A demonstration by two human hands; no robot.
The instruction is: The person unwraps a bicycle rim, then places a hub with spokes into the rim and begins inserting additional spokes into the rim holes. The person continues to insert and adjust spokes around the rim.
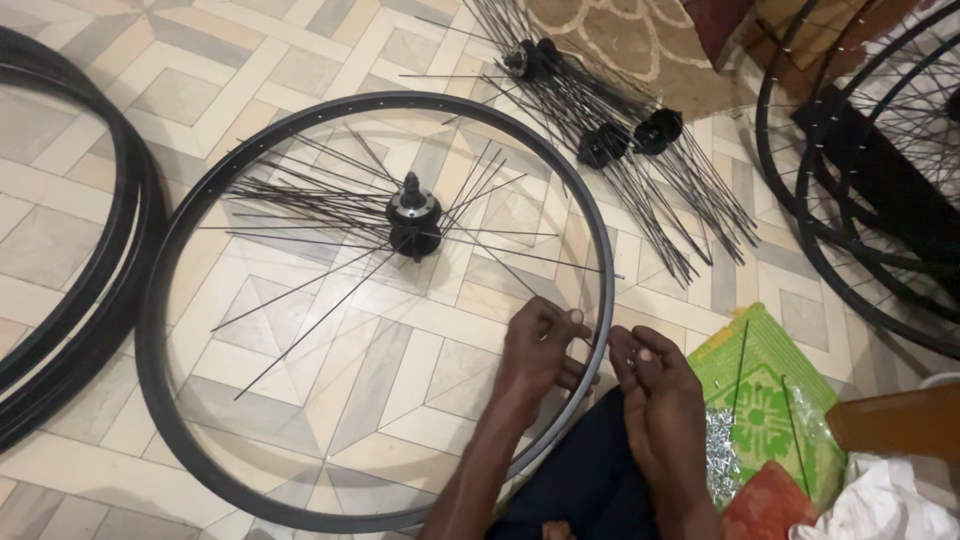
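Left hand (540, 345) sits on the black wheel rim (160, 300) at lower centre of frame, fingers curled and pinching the tip of a thin spoke (500, 255) just inside the rim wall. Right hand (655, 385) is just beside it, fingers closed on something small, likely a spoke nipple; too small to confirm.

Rim lies flat on the tiled floor (60, 180). Hub (413, 212) stands at its centre, loose spokes fanning out, mostly toward the left.

Judgement: seat the spoke end square in its rim hole, keep it unbent, start the thread by finger only.

Lower right: green mat (770, 380) with a pile of silver nipples (722, 450). Upper centre: spare spoked hubs (600, 140). Left edge: stacked rims (90, 290).
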